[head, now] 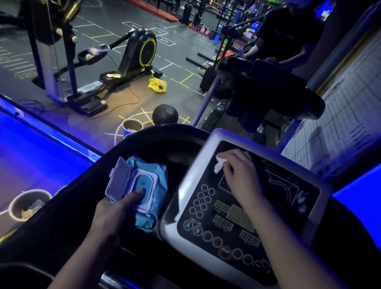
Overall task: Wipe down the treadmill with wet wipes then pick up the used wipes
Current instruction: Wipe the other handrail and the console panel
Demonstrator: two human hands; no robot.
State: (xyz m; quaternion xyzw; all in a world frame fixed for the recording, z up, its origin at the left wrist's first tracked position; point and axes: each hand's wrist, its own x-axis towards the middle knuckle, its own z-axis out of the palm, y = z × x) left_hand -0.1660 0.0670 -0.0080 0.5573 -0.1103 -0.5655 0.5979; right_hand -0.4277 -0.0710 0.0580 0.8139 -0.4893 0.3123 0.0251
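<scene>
My right hand (242, 176) lay on the upper left part of the treadmill console (240, 232), its fingers (230, 159) curled and pinching a crumpled white wet wipe (219, 164) against the dark panel. The wipe touched the console face above the round buttons and the digit displays. My left hand (112, 211) was just left of the console, over the blue wipes pack (154, 184), which lay in the black tray beside the console frame. The pack's lid (119, 177) stood flipped open to the left. The index finger (135, 196) was stretched straight and touched the oval opening of the pack; how the remaining fingers of that hand lay I could not tell. Left of the console and lower, on the floor, stood a white bucket (28, 203) holding pale crumpled material. Beyond the console, at its far left edge, a second cup (132, 127) stood on the floor, with a black ball (165, 114) just past it. Further beyond lay a yellow bag (157, 85) near an exercise machine (139, 51). Beyond the console to the right, another person (288, 39) in a dark shirt stood at a second treadmill (270, 87).
</scene>
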